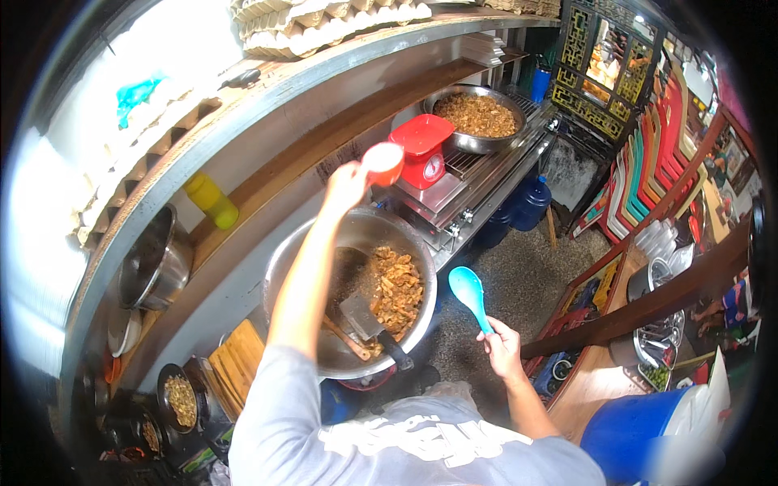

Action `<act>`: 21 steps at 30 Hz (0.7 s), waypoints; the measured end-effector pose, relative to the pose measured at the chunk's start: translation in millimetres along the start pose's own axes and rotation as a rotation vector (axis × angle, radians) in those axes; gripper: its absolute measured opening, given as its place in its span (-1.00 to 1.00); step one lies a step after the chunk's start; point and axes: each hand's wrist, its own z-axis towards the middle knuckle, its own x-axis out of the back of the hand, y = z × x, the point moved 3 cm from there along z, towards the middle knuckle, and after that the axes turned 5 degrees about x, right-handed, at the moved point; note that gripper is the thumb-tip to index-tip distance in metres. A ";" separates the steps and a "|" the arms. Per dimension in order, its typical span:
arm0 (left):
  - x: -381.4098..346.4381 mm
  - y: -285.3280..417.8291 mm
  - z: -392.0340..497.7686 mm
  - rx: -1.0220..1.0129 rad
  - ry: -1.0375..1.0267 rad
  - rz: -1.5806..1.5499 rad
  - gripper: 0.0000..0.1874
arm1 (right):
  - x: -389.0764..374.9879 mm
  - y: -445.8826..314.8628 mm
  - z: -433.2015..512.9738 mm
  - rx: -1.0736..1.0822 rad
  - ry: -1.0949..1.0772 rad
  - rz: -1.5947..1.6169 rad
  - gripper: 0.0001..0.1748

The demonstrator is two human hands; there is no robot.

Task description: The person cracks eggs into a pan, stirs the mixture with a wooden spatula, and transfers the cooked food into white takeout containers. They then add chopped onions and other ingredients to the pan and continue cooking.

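My left hand (346, 185) grips a small red cup (384, 164) with a pale inside, held above the near edge of the stove top, just left of a red kitchen scale (425, 149). In my right hand (503, 351) is the handle of a turquoise plastic ladle (469, 291), its bowl pointing away from me over the floor. Below my left forearm stands a large metal basin (428, 267) with chopped cooked food (395, 285) on its right side. A cleaver (363, 317) and a wooden-handled utensil (346, 338) lie in the basin, the cleaver's black handle crossing its rim.
Another metal bowl (516, 130) of chopped food sits behind the scale. Egg trays (328, 27) and a yellow bottle (211, 200) occupy the shelves. Wooden boards (238, 364) stand left of the basin. Stacked plastic chairs (656, 152), blue water jugs (530, 203) and a blue drum (632, 428) are on the right.
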 end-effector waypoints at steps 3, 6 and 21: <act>-76.0 25.6 92.5 0.075 0.075 0.033 -0.60 | 16.1 5.5 -12.2 -0.055 0.049 0.111 -0.54; -118.4 34.6 138.2 0.160 0.009 -0.068 -0.60 | 27.8 9.1 -24.3 -0.115 0.100 0.219 -0.52; 8.4 -8.9 -337.4 -0.096 -0.206 -0.524 -0.78 | -162.3 -16.8 4.0 -0.112 -0.756 0.562 -0.05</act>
